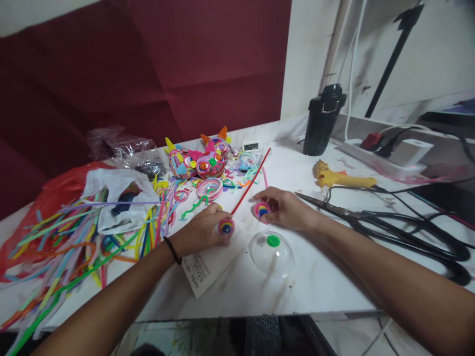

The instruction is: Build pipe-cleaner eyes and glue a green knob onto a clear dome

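Observation:
My left hand [208, 225] is closed round a small coiled pipe-cleaner disc [226, 227], pink and orange with a dark blue centre. Between the thumb and fingers of my right hand [287, 207] is a second coiled pipe-cleaner disc [261, 209], pink, yellow and blue, held low over the table. A clear plastic dome [276, 264] with a green coiled disc [273, 241] on it lies just in front of my right hand. Under my left hand is a sheet of paper [213, 272] with handwriting. One red pipe cleaner [252, 180] slants away between the hands.
Loose pipe cleaners [70, 247] and a white plastic bag [118, 198] cover the left side. Colourful animal-face balls [210, 163] stand at the back. On the right are black-handled scissors [356, 216], a yellow glue gun [345, 178], cables, a power strip [382, 160] and a black cup [324, 121].

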`<state>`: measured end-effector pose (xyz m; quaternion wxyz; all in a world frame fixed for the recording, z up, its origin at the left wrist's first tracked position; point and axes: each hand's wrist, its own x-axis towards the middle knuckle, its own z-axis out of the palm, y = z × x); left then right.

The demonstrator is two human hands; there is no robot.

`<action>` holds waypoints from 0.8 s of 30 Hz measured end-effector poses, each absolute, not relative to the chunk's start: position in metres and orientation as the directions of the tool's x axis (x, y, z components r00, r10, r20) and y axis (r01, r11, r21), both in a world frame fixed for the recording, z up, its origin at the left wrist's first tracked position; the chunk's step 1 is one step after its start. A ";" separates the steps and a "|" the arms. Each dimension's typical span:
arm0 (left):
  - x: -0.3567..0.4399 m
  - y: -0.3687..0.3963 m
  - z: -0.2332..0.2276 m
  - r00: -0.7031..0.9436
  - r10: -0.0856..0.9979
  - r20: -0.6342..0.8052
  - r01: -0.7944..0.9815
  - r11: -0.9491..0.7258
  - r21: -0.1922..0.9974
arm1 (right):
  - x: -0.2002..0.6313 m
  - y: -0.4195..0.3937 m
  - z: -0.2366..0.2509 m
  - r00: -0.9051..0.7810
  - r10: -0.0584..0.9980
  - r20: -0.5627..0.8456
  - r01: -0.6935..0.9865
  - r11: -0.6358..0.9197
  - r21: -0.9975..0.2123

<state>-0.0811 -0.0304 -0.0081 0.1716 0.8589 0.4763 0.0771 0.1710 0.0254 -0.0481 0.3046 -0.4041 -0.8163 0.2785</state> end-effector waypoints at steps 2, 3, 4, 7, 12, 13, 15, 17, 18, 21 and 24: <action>-0.081 -0.031 -0.008 0.526 0.850 -0.033 0.798 -0.480 0.365 | 0.171 0.025 -0.049 -0.478 0.838 0.264 0.492 0.505 -0.709; -0.081 -0.030 -0.008 0.518 0.855 -0.036 0.804 -0.472 0.362 | 0.172 0.025 -0.049 -0.477 0.840 0.259 0.495 0.500 -0.711; -0.080 -0.030 -0.008 0.505 0.862 -0.040 0.813 -0.460 0.359 | 0.172 0.026 -0.050 -0.477 0.841 0.254 0.498 0.497 -0.711; -0.079 -0.029 -0.006 0.447 0.893 -0.060 0.848 -0.401 0.346 | 0.173 0.026 -0.051 -0.486 0.841 0.238 0.507 0.493 -0.707; -0.074 -0.028 -0.005 0.343 0.936 -0.075 0.897 -0.303 0.322 | 0.174 0.028 -0.053 -0.482 0.849 0.216 0.508 0.471 -0.721; -0.072 -0.027 -0.005 0.329 0.942 -0.072 0.903 -0.291 0.317 | 0.175 0.029 -0.054 -0.481 0.852 0.208 0.504 0.463 -0.729; -0.069 -0.025 -0.006 0.311 0.948 -0.064 0.910 -0.278 0.308 | 0.176 0.031 -0.055 -0.484 0.854 0.192 0.491 0.446 -0.748; -0.066 -0.023 -0.007 0.297 0.953 -0.060 0.914 -0.265 0.307 | 0.177 0.033 -0.057 -0.486 0.855 0.183 0.474 0.434 -0.766; -0.065 -0.021 -0.007 0.287 0.956 -0.061 0.916 -0.256 0.309 | 0.177 0.034 -0.057 -0.485 0.855 0.183 0.466 0.429 -0.774; -0.064 -0.019 -0.007 0.246 0.967 -0.067 0.920 -0.211 0.329 | 0.178 0.036 -0.059 -0.480 0.856 0.192 0.437 0.423 -0.793; -0.064 -0.019 -0.006 0.204 0.976 -0.080 0.913 -0.160 0.374 | 0.179 0.037 -0.059 -0.476 0.857 0.199 0.415 0.418 -0.808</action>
